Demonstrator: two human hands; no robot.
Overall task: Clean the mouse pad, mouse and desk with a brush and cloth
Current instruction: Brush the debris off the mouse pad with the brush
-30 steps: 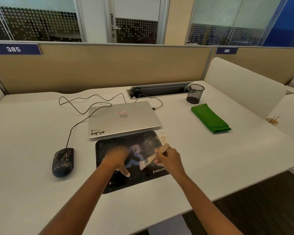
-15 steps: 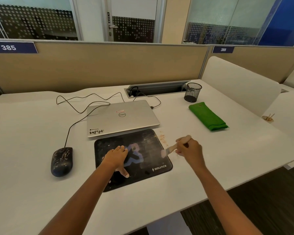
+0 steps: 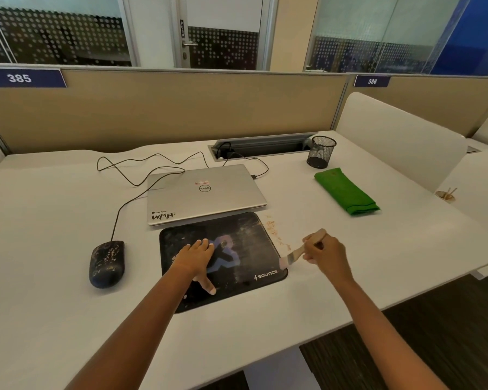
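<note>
A black mouse pad (image 3: pixel 248 249) with a blue figure and pale smears lies on the white desk (image 3: pixel 378 249). My left hand (image 3: pixel 196 256) presses flat on its left half, fingers spread. My right hand (image 3: pixel 323 253) grips a small wooden-handled brush (image 3: pixel 297 253); its pale bristles touch the pad's right edge. Brown crumbs (image 3: pixel 276 233) lie on the desk just right of the pad. A black wired mouse (image 3: pixel 106 263), speckled with dirt, sits left of the pad. A folded green cloth (image 3: pixel 345 191) lies at the back right.
A shut silver laptop (image 3: pixel 206 192) lies right behind the pad, its cables (image 3: pixel 141 170) running to a desk cable slot (image 3: pixel 262 147). A black mesh cup (image 3: pixel 320 152) stands by the cloth. A white divider (image 3: pixel 397 139) bounds the right side, and the desk's front edge is near.
My right hand swept the brush from the pad's middle out to its right edge, then drew slightly back toward the lower right corner. My left hand stayed pressed on the pad.
</note>
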